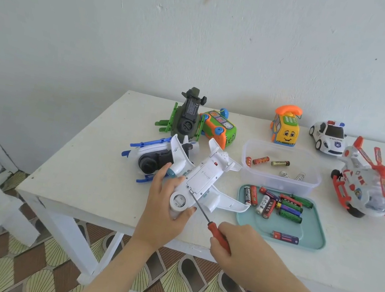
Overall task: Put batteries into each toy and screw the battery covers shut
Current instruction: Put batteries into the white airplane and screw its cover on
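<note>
White toy airplane (203, 181) held belly-up on the counter (80, 164), screwdriver (202, 214) tip set at its battery cover (203, 176).
The airplane's nose is clasped by the left grip (165, 208); the red handle is largely hidden inside the curled right grip (233, 245). Labels of the batteries (278, 205) on the teal tray (316, 242) are blurred. "POLICE" is read on the toy car (329, 137).

Head-worn camera looks forward and down, close over the white table (87, 153).
</note>
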{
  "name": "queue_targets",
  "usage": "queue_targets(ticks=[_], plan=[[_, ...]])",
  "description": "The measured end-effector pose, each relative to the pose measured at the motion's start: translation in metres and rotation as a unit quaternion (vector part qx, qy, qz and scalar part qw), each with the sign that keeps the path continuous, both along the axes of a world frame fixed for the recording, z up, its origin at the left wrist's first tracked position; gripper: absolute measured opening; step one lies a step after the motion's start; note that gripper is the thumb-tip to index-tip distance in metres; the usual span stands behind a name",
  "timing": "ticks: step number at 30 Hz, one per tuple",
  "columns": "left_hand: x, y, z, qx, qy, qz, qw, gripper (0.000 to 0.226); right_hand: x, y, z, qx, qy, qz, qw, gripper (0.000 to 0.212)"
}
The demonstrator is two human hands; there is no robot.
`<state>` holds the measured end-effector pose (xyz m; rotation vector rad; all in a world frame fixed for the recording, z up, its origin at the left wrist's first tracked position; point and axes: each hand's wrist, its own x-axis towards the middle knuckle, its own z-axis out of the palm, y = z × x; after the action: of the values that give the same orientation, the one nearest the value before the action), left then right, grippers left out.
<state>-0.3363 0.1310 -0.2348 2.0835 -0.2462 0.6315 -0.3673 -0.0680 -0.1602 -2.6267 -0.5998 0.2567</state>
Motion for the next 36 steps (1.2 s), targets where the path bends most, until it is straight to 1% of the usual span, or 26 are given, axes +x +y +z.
queue_targets(ticks=[4,12,15,20,23,27,30,32,34,36], plan=[[0.000,0.000,0.000,0.004,-0.002,0.000,1.000,0.054,-0.002,-0.002,-0.002,-0.002,-0.013,-0.004,1.000,0.031],[0.000,-0.001,0.000,0.008,0.000,0.009,1.000,0.053,0.000,-0.004,0.006,0.017,0.007,0.002,1.000,0.035],[-0.001,-0.001,0.001,0.010,-0.006,0.014,1.000,0.052,0.002,-0.006,0.013,0.009,0.014,0.009,1.000,0.035],[0.001,-0.003,0.002,0.012,0.006,0.021,1.000,0.062,0.005,-0.008,0.013,-0.001,0.036,0.012,0.999,0.035],[0.002,-0.003,0.000,0.017,0.009,0.028,0.999,0.060,0.005,-0.007,0.013,0.005,0.035,0.012,0.999,0.036],[0.001,-0.004,-0.001,0.012,0.008,0.029,0.999,0.059,0.007,-0.009,0.018,0.048,0.015,0.028,0.998,0.031],[0.001,-0.004,0.000,0.012,0.004,0.033,0.999,0.059,0.015,-0.010,0.026,0.071,-0.027,0.056,0.996,0.022],[0.000,-0.005,0.001,0.008,0.003,0.032,0.999,0.058,0.021,-0.012,0.030,0.078,-0.060,0.032,0.995,0.014],[-0.001,-0.005,0.002,0.002,0.012,0.033,0.999,0.057,0.025,-0.016,0.031,0.098,-0.083,0.011,0.992,0.014],[-0.001,-0.005,0.002,0.002,0.016,0.035,0.999,0.056,0.027,-0.018,0.033,0.122,-0.107,-0.002,0.987,0.006]])
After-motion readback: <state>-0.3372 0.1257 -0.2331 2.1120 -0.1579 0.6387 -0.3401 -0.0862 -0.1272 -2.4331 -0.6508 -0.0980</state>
